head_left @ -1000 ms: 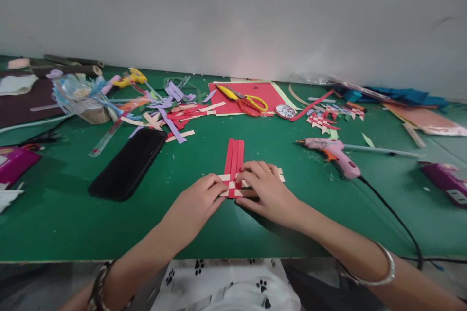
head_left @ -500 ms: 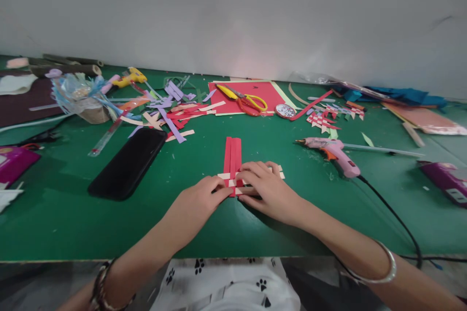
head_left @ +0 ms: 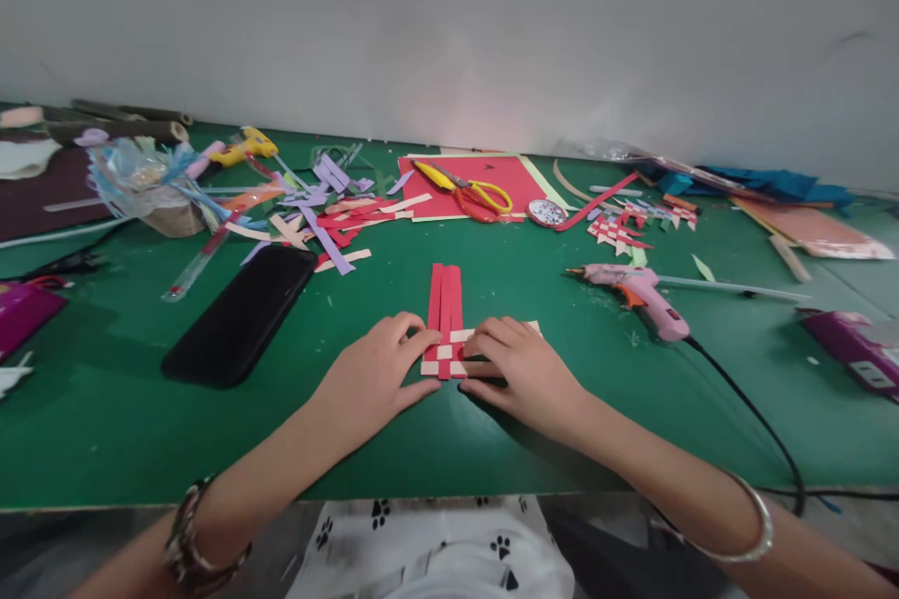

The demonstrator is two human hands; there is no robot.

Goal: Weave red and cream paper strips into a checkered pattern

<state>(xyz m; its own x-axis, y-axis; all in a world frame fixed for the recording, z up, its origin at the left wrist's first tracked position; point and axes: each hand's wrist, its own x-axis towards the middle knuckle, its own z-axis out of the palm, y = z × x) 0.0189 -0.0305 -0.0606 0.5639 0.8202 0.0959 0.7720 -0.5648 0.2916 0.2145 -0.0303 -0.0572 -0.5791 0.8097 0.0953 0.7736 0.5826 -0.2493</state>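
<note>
In the head view a small weave of red and cream paper strips (head_left: 445, 352) lies flat on the green table. Long red strips (head_left: 446, 299) stick out of it away from me, and cream strips run to the right under my right hand (head_left: 526, 372). That hand has its fingers bent over the cream strips, with the thumb along the near edge, holding the weave. On the other side is my left hand (head_left: 379, 370), thumb and index finger spread apart. Its fingertips touch the left edge of the weave, one by the red strips and one at the near corner.
A black phone (head_left: 239, 318) lies to the left, a pink glue gun (head_left: 642, 290) with its cord to the right. Behind are loose paper strips (head_left: 330, 206), yellow-and-red scissors (head_left: 470, 192) on red paper (head_left: 506, 170), a round tin (head_left: 546, 212) and small woven pieces (head_left: 618, 229).
My left thumb and index finger have parted from their pinch, the index moving up along the weave's left edge. My right hand stays nearly in place. The view has shifted slightly.
</note>
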